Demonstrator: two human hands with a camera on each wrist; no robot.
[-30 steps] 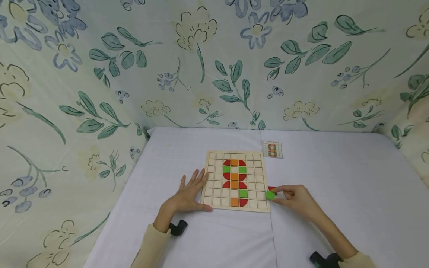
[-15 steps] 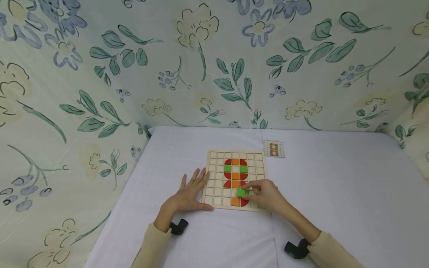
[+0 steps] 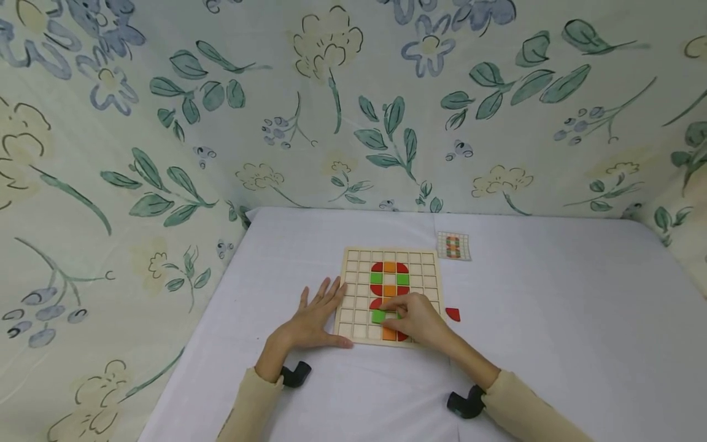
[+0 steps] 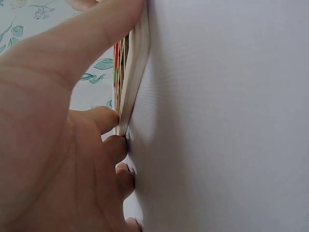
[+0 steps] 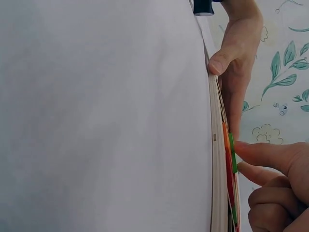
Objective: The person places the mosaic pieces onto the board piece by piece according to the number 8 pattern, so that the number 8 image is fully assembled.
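Observation:
A wooden grid board (image 3: 353, 270) lies on the table, bearing red, orange and green tiles in a figure-eight-like pattern. Thumb and forefinger of my right hand (image 3: 422, 322) pinch a green square tile (image 3: 378, 317) at the lower left of that pattern; the right wrist view shows this green tile (image 5: 233, 153) at the board's surface. Part of the pattern is hidden under the right hand. My left hand (image 3: 306, 325) has its fingers spread along the board's left edge, its thumb at the near left corner. In the left wrist view its fingertips touch the board's side (image 4: 137, 72).
One red quarter-round tile (image 3: 453, 315) lies on the cloth just right of the board. Beyond the board's far right corner is a small pattern card (image 3: 453, 247). A white cloth (image 3: 552, 294) covers the table, with a floral curtain (image 3: 309, 123) behind.
My right hand has carried the green tile leftward from beside the board to the pattern's lower left. The red tile to the right is now uncovered. My left hand has stayed put.

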